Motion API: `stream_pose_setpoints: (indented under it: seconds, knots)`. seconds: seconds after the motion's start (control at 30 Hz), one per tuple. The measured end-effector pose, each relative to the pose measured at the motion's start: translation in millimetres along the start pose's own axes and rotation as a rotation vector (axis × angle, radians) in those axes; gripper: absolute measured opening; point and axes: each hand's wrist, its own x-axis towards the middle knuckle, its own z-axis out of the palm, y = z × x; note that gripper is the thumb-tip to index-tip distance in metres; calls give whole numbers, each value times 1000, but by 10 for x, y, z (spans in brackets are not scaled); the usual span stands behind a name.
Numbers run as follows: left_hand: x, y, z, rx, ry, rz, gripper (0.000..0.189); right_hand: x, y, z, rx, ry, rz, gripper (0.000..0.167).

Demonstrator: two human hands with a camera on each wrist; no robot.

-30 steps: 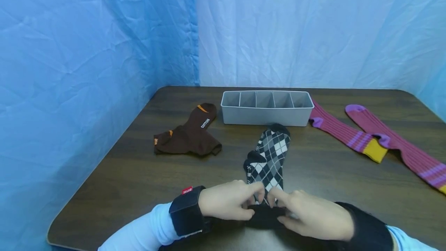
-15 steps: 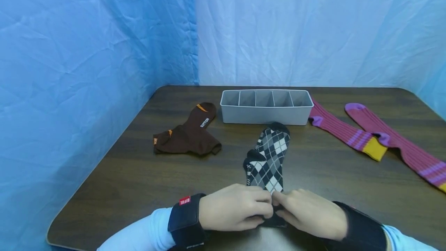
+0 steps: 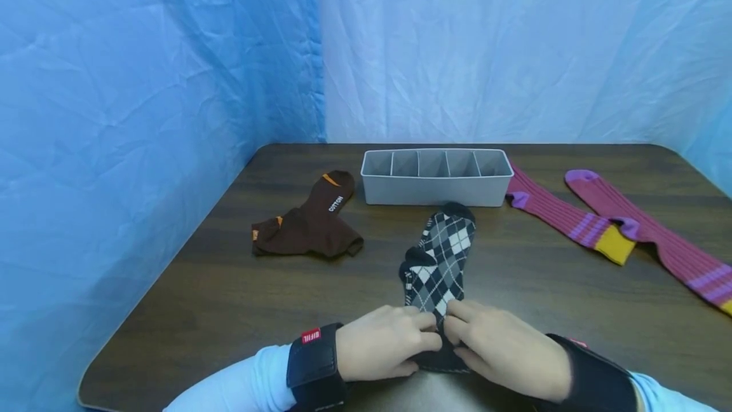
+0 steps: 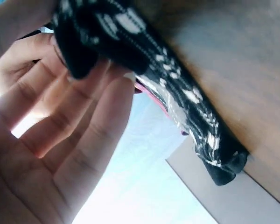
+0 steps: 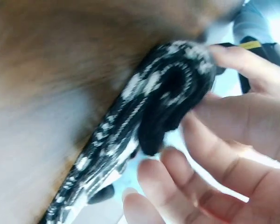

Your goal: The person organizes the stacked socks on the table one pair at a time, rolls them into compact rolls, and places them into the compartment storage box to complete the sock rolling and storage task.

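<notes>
Black, grey and white argyle socks (image 3: 440,272) lie lengthwise in front of me, black toe pointing away. Their cuff end is folded over, and the right wrist view shows it as a black roll (image 5: 170,93). My left hand (image 3: 391,342) holds the left side of this fold, its fingertips against the black edge. From the right, my right hand (image 3: 503,348) pinches the other side between thumb and fingers. Both hands are close together, with part of the cuff hidden under them. The toe end (image 4: 221,163) lies flat beyond the left hand.
A grey box (image 3: 437,191) with several compartments stands just beyond the toe. Brown socks (image 3: 311,224) lie at the left. Purple and yellow striped socks (image 3: 646,215) spread over the right side of the dark wooden table (image 3: 217,310). Blue sheeting hangs behind.
My hands came together over the cuff's middle, then moved slightly apart, the right one a little forward. The argyle socks' foot part has stayed in place.
</notes>
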Motion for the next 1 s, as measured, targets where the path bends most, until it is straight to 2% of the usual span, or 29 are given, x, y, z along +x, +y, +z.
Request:
stream_pose_setpoints:
  seconds: [0.1, 0.23, 0.33, 0.43, 0.6, 0.67, 0.73, 0.9, 1.0]
  knots:
    - [8, -2, 15, -16, 47, -4, 21, -9, -19, -10, -12, -2, -58, 14]
    - [25, -18, 27, -109, 72, -30, 14, -14, -36, -21, -9, -63, -25, 26]
    - [28, -44, 29, -236, 56, -69, 13, -10, -31, -18, -5, -79, -6, 28]
    - [25, -74, 28, -365, 31, -115, 15, -9, -18, -25, 33, -90, 10, 24]
    - [22, -120, -9, -653, -54, -182, 20, -41, 10, -65, 198, -196, 56, 26]
    - [22, -139, -26, -726, -82, -204, 17, -53, 19, -77, 257, -225, 65, 27]
    - [26, -154, -35, -745, -92, -221, 14, -53, 24, -84, 284, -222, 57, 26]
    - [31, -153, -37, -591, -83, -270, 9, -28, 23, -87, 277, -199, 40, 20]
    - [28, -137, -36, -499, -58, -293, 10, -9, 24, -86, 267, -209, 66, 17]
